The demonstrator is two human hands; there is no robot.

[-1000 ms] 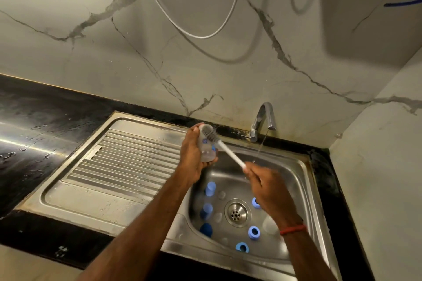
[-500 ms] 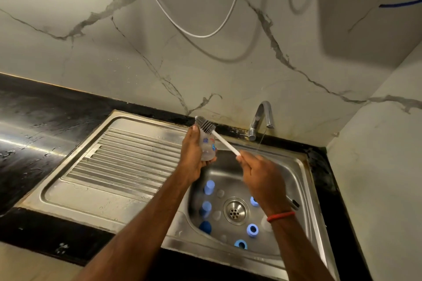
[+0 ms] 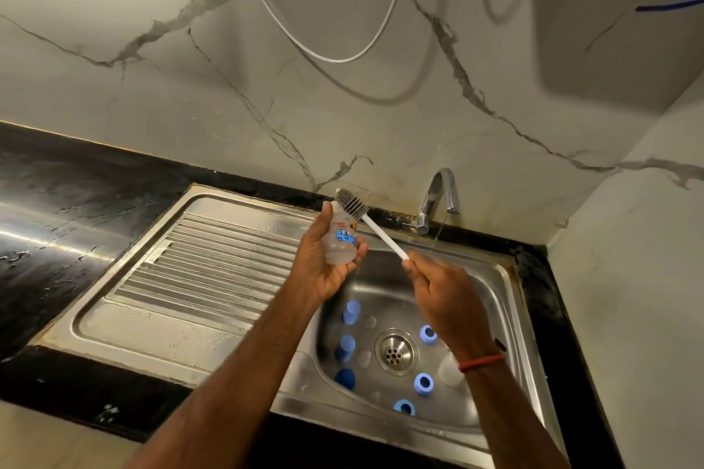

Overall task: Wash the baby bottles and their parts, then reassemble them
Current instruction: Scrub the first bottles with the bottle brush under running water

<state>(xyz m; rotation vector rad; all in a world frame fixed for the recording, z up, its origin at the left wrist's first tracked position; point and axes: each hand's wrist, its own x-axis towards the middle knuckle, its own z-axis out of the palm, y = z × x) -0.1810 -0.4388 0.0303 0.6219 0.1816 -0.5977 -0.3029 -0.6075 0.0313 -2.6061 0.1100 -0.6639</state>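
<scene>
My left hand (image 3: 322, 259) grips a small clear baby bottle (image 3: 340, 240) with a blue car print, held above the left rim of the sink basin (image 3: 506, 301). My right hand (image 3: 438, 291) holds the white handle of a bottle brush (image 3: 381, 232). The brush's dark bristle head (image 3: 350, 204) lies against the bottle's upper end. Down in the basin lie several blue parts: rings (image 3: 423, 384) near the drain (image 3: 396, 352) and caps (image 3: 351, 311) on the left, plus a clear piece (image 3: 448, 369) partly hidden by my right wrist.
A chrome tap (image 3: 438, 200) at the back runs a thin stream of water into the basin. A ribbed steel drainboard (image 3: 213, 259) lies to the left, with black countertop (image 3: 57, 202) beyond. A marble wall stands close on the right, and a white hose hangs above.
The brush head has slid up from inside the bottle to its upper end. Both hands shifted slightly; my right hand drew back toward me along the handle.
</scene>
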